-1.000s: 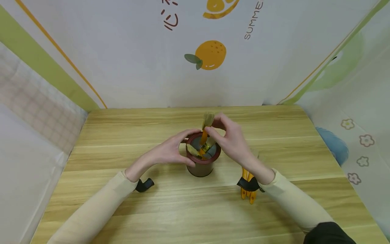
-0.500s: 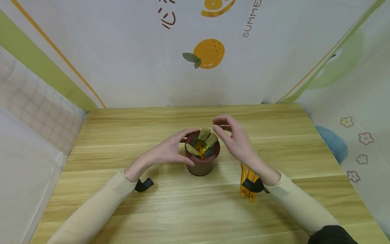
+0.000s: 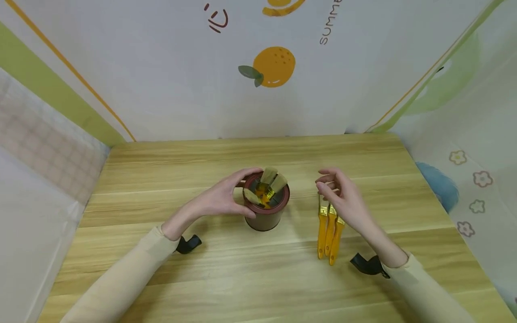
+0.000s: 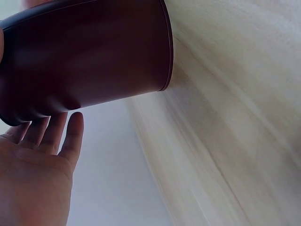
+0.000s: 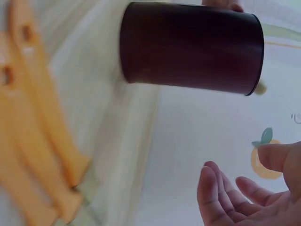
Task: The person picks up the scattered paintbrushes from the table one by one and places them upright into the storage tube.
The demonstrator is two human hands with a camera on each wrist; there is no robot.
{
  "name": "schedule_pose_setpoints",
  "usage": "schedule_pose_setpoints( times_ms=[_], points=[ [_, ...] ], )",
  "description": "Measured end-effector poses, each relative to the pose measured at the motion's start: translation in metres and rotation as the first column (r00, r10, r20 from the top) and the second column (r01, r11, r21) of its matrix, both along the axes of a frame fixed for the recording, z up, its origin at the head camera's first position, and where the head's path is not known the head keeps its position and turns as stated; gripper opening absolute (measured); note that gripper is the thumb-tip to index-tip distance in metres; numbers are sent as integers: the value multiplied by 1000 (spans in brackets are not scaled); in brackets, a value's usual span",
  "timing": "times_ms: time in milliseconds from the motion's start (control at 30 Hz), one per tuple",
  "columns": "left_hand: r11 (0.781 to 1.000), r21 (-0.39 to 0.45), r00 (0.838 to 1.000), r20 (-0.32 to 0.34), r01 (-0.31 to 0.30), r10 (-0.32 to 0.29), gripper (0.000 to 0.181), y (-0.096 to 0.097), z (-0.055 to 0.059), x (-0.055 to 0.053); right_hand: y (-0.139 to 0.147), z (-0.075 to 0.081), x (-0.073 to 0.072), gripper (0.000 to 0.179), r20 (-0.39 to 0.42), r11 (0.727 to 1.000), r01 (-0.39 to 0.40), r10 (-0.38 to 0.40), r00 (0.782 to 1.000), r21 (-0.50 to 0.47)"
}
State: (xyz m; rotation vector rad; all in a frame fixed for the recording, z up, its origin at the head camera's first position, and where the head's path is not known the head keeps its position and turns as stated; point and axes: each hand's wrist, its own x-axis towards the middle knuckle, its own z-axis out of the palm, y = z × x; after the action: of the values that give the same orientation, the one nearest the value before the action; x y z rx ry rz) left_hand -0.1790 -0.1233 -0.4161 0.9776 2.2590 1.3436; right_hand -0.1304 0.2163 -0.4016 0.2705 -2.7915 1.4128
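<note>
Left hand (image 3: 224, 197): fingers and thumb curved round the upright dark red-brown cylindrical container (image 3: 264, 220), gripping near its rim; pale-bristled paintbrushes (image 3: 278, 181) inside, bristles up. Right hand (image 3: 346, 197): fingers loosely bent, holding nothing, over the bristle end of three orange-handled paintbrushes (image 3: 322, 233) lying flat. Pale wood-grain worktop (image 3: 242, 282) separates container and flat brushes, extends to its back edge.

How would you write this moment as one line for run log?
left hand: holds cup | right hand: empty, near loose brushes | cup: three brushes, bristles up
</note>
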Motion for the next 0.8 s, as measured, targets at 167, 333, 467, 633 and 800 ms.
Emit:
schedule_pose_setpoints(
  times_ms=[167,333,467,633,800],
  points=[
    [1000,-9,1000,-2,-10,10,108,-1,1,0,15,-8,8,46,35,998,-13,10,999,69],
    [1000,-18,1000,-5,-9,9,109,0,2,1,25,-16,12,55,123,992,-33,18,992,123],
    [1000,-21,1000,-7,-10,10,110,1,3,0,28,-20,15,63,191,979,-53,15,982,195],
    [1000,-18,1000,-1,-13,13,109,0,2,-1,24,-28,19,66,222,958,-65,1,975,279],
    [1000,-18,1000,-5,-3,2,109,1,0,-2,17,-36,24,67,181,934,-49,-17,983,355]
  ],
)
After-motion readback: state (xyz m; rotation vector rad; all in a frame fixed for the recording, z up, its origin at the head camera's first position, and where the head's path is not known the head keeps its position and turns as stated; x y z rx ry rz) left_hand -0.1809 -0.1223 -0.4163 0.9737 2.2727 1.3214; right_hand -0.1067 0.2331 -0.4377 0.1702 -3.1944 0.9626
